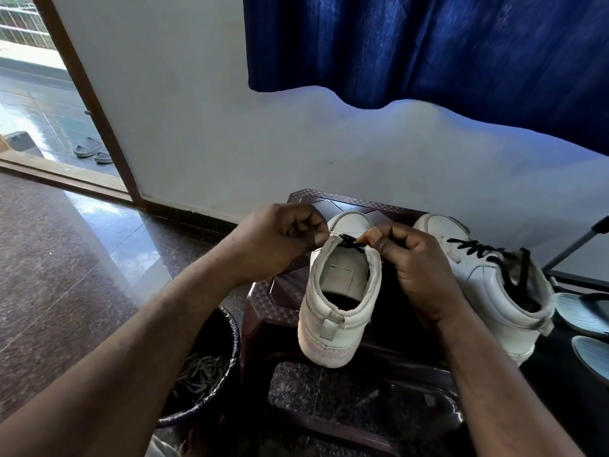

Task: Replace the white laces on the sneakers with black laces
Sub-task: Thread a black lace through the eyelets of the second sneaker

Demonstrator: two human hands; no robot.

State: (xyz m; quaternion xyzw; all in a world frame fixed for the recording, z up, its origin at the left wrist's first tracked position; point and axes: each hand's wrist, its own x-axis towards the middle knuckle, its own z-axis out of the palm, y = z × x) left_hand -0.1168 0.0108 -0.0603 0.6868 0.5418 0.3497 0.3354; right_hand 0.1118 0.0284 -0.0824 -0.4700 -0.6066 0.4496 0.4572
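Two white sneakers stand on a dark brown plastic stool [263,305], heels toward me. The left sneaker [339,291] has a short stretch of black lace [351,241] across its lowest eyelets near the toe. My left hand [280,239] is curled at the sneaker's left eyelet side and pinches the lace there. My right hand [412,265] pinches the lace at the right eyelet side with thumb and fingertips. The right sneaker [494,278] is laced in black [478,250] up to its collar.
A dark bin [227,341] at the lower left holds a tangle of white laces [201,374]. Blue-grey sandals [583,311] lie to the right of the stool. A blue curtain [428,44] hangs on the wall behind. An open doorway [43,94] is at far left.
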